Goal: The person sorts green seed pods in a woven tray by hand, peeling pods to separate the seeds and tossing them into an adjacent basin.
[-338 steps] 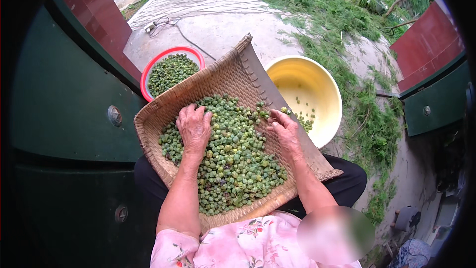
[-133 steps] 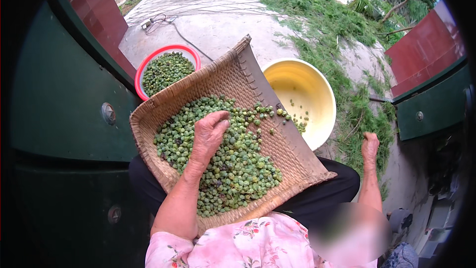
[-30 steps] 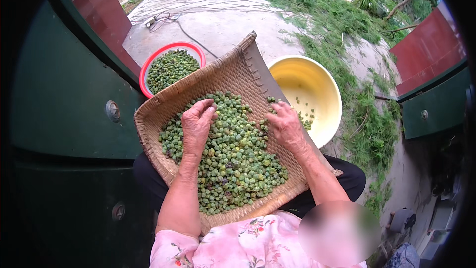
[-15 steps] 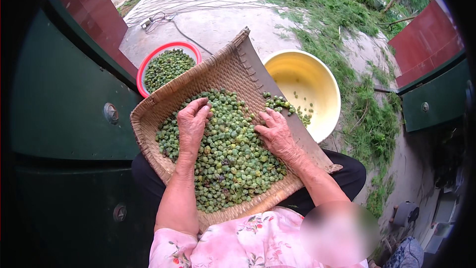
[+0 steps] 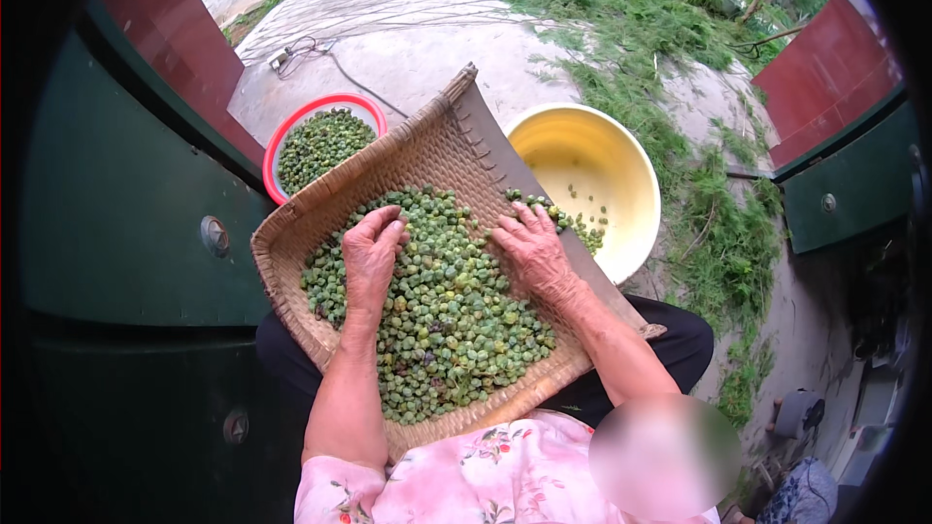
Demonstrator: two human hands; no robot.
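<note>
A woven winnowing basket (image 5: pixel 408 150) lies tilted across my lap, heaped with small round green pods (image 5: pixel 456 301). Over the left part of the heap is my left hand (image 5: pixel 372 257), thumb and fingers bent toward each other; anything between them is too small to make out. My right hand (image 5: pixel 534 250) rests at the heap's right side with fingers spread, its tips by a small row of pods (image 5: pixel 585 230) on the basket's flat lip. Just past that lip stands a yellow basin (image 5: pixel 636 204) with a few pods in it.
A red-rimmed basin (image 5: pixel 273 157) full of pods stands beyond the basket's left side. Dark green doors (image 5: pixel 126 204) flank me. Cut green foliage (image 5: pixel 723 252) covers ground on the right, and a cable (image 5: pixel 354 82) crosses the concrete ahead.
My right hand has moved slightly forward, its fingers now reaching the pods on the lip. My left hand stays nearly in place over the heap. The whole view has shifted a little.
</note>
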